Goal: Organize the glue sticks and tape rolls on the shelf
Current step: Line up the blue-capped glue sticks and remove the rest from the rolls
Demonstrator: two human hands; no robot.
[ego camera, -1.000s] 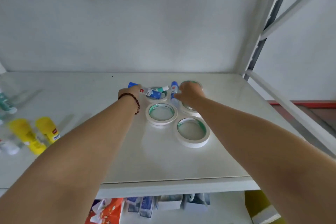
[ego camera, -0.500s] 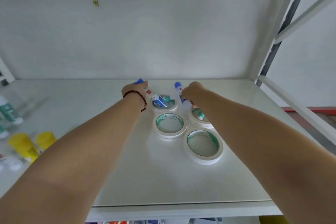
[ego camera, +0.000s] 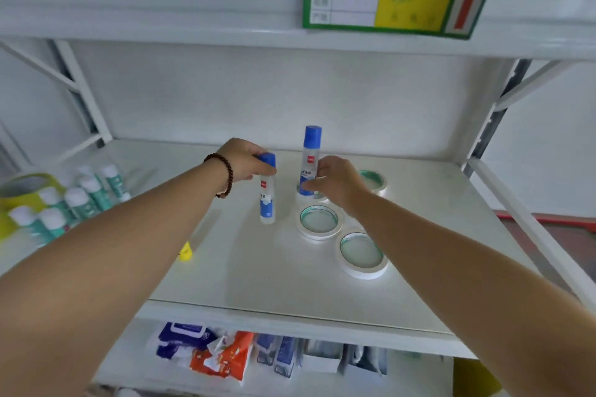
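White shelf: left hand pinches glue stick by cap, right hand grips second stick over tape roll cluster. Set both upright, bases flat (clear of rolls), then release.

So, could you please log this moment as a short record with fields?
left hand: grips left glue bottle by its blue cap, upright
right hand: grips right glue bottle by its body, upright
tape rolls: three in plain view, flat on shelf; nearest
far left: green-labelled bottles
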